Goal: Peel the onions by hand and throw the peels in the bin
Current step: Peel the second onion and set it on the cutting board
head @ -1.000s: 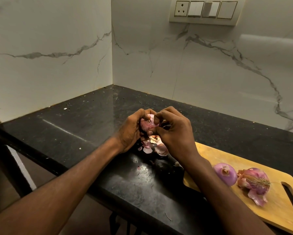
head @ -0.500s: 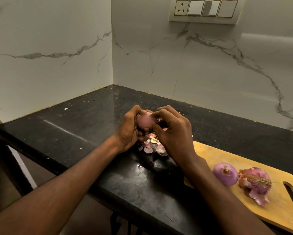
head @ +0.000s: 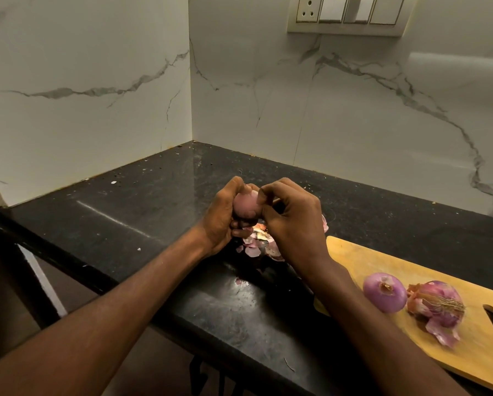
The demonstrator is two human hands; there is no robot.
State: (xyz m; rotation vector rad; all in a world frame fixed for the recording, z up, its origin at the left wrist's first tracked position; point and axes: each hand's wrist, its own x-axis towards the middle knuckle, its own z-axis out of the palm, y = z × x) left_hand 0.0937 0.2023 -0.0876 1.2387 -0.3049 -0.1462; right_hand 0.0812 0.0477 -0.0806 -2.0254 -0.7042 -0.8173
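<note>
My left hand (head: 221, 217) grips a pale pink onion (head: 245, 205) a little above the black counter. My right hand (head: 292, 221) pinches a flap of its skin at the onion's upper right side. Loose pink peels (head: 258, 244) lie in a small heap on the counter right under both hands. On the wooden cutting board (head: 359, 258) to the right sit a peeled purple onion (head: 384, 292) and an onion still in its skin with roots showing (head: 436, 307). No bin is in view.
The black stone counter (head: 142, 224) runs into a corner of white marble walls. Its front edge (head: 76, 274) drops off at lower left. A switch panel (head: 345, 14) is mounted high on the back wall.
The onion has turned in my left hand, so more of its bare pink surface shows. My right hand's fingers shifted from the top front to the onion's upper right.
</note>
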